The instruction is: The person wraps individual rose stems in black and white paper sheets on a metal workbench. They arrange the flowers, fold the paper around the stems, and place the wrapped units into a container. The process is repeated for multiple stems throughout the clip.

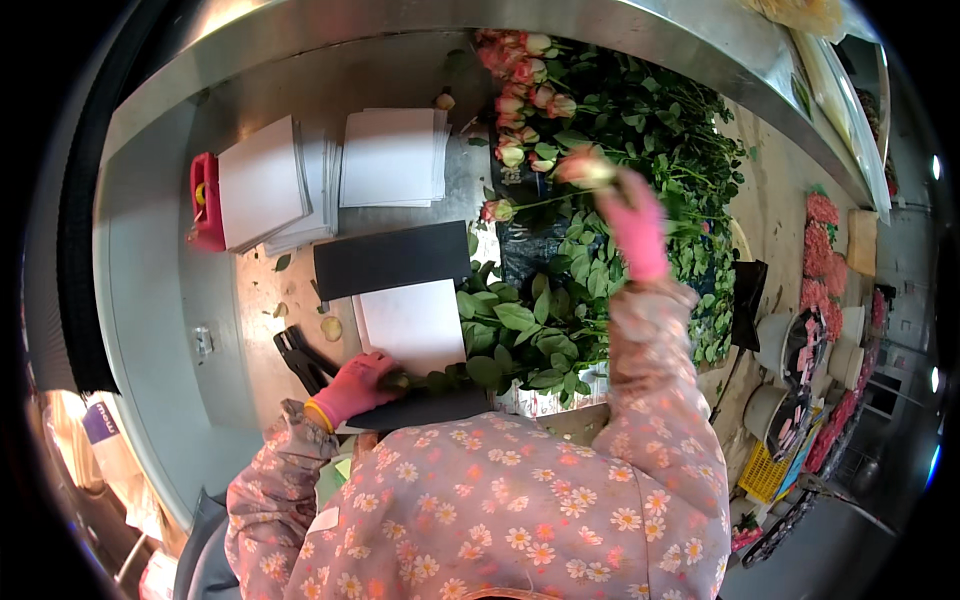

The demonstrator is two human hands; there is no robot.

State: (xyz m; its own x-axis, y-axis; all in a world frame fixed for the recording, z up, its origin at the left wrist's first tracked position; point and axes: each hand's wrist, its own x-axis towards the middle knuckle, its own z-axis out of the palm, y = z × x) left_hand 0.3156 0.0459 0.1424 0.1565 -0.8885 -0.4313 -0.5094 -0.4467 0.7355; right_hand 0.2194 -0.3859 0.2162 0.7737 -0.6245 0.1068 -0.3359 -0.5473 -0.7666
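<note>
My right hand point(638, 228), in a pink glove and blurred by motion, is over the pile of roses. A pink-and-cream rose point(585, 168) is at its fingertips. Beneath lie more roses point(515, 110), heads to the left, with leafy green stems point(640, 110) stretching right. My left hand point(358, 388), also gloved in pink, is low by the near edge of the white paper sheets point(412, 325). Its fingers curl at the end of a leafy stem bunch point(515, 335); what they grip is hidden. A black board point(430, 408) lies beside that hand, and a black strip point(392, 260) covers the paper's far edge.
Two stacks of white sheets, the left stack point(262, 185) and the middle stack point(390, 158), stand farther back. A red tape dispenser point(205, 203) is beside them. A black tool point(300, 360) lies left of my left hand. A metal ledge point(420, 22) borders the back. Buckets point(765, 410) stand at right.
</note>
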